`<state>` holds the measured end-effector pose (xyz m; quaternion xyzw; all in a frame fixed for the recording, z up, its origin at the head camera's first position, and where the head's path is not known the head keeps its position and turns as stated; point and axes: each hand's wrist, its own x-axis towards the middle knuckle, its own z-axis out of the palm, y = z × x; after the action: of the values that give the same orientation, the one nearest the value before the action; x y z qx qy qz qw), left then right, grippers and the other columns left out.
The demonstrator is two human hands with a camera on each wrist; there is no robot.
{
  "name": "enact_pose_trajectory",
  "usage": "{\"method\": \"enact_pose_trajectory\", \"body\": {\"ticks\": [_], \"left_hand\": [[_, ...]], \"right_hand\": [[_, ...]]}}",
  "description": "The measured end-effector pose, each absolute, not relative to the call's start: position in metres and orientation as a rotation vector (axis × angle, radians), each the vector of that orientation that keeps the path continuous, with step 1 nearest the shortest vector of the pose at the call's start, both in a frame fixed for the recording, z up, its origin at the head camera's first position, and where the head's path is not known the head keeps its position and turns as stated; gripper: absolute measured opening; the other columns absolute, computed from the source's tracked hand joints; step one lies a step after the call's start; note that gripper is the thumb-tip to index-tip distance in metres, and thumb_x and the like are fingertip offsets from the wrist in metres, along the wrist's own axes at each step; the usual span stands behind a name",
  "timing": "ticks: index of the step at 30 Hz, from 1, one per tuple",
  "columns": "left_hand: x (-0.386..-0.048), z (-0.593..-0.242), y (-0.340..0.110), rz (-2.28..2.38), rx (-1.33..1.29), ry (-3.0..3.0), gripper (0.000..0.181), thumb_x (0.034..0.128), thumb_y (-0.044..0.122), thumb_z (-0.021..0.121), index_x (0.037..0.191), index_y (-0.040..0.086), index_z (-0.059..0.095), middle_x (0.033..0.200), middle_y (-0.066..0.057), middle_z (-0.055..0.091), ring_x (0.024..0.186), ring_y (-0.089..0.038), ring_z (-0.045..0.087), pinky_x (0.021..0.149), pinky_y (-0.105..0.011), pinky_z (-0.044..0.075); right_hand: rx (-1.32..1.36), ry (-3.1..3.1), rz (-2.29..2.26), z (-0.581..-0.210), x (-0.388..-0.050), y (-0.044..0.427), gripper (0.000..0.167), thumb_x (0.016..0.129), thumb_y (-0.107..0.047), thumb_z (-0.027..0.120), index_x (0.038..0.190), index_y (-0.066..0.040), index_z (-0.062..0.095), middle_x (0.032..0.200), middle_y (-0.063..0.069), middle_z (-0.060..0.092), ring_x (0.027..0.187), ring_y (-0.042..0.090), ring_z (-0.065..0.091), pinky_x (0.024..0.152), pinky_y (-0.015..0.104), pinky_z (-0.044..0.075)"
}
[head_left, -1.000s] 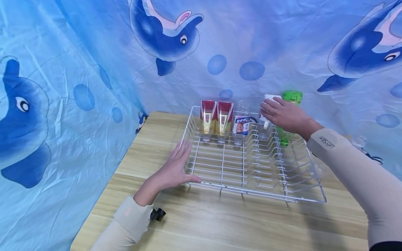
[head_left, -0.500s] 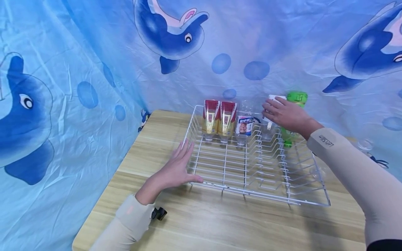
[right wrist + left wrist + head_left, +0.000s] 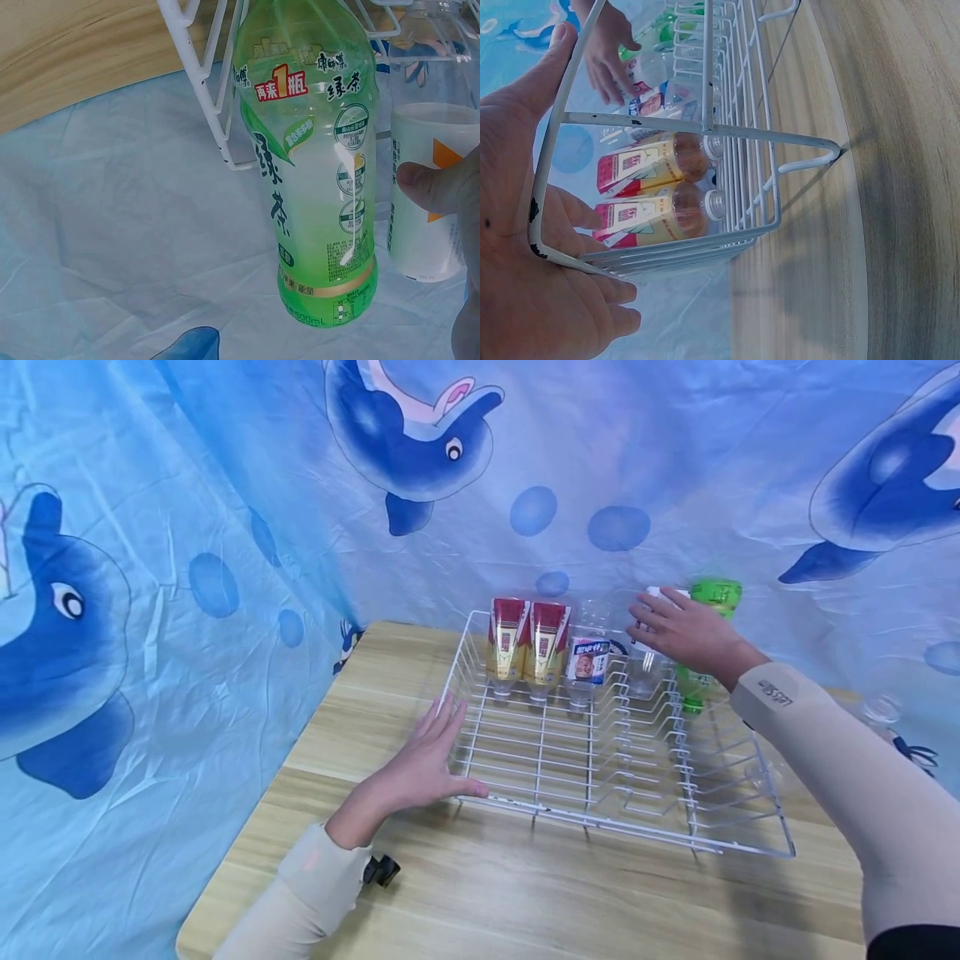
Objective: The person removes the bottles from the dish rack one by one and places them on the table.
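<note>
My left hand [image 3: 420,764] rests on the front left corner of a white wire dish rack [image 3: 600,818], fingers and thumb spread along the rim. My right hand [image 3: 693,631], at the back of the rack, holds a clear bottle with a white label [image 3: 409,247]; the thumb presses on the label and the fingers lie on the far side. Beside it leans a green tea bottle [image 3: 315,217], neck down. Further left, two bottles with red and gold labels, one outer [image 3: 506,643] and one inner [image 3: 546,647], and a blue-labelled clear bottle [image 3: 588,660] stand neck down.
The rack stands on a wooden table [image 3: 480,893]. Behind and to the left hangs a blue dolphin-printed cloth [image 3: 262,485]. Another clear bottle [image 3: 881,710] shows beyond the right forearm. A small black object [image 3: 384,870] sits at the left wrist.
The head view has shifted slightly, moving the rack and bottles a little to the right in the picture. Both hands keep nearly the same places on the rack and the white-labelled bottle.
</note>
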<state>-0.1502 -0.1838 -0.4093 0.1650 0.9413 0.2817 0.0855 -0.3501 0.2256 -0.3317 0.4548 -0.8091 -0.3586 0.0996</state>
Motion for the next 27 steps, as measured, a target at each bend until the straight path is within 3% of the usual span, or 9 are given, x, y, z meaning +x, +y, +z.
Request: {"method": "enact_pose_trajectory", "body": {"ticks": [10,27], "left_hand": [[-0.1487,-0.4072,-0.1836,0.83,0.493,2.798,0.136,0.0705,0.075,0.074,0.161,0.012,-0.006,0.165,-0.013,-0.018,0.151,-0.026,-0.019,0.122,-0.05,-0.002],[-0.1504,-0.4111,-0.184,0.838,0.509,2.827,0.133,0.0724,0.068,0.078,0.161,0.006,0.0,0.166,-0.015,-0.015,0.152,-0.028,-0.015,0.122,-0.05,0.0]], "right_hand": [[1.364,-2.373,-1.056,-0.3383,-0.3575,0.2266,0.079,0.075,0.011,0.081,0.146,-0.011,0.052,0.154,0.02,0.042,0.147,0.041,0.028,0.121,0.058,0.012],[1.353,-2.322,-1.079,-0.3394,-0.3597,0.229,0.08,0.073,0.011,0.083,0.144,-0.015,0.055,0.153,0.018,0.045,0.147,0.04,0.028,0.119,0.064,0.014]]}}
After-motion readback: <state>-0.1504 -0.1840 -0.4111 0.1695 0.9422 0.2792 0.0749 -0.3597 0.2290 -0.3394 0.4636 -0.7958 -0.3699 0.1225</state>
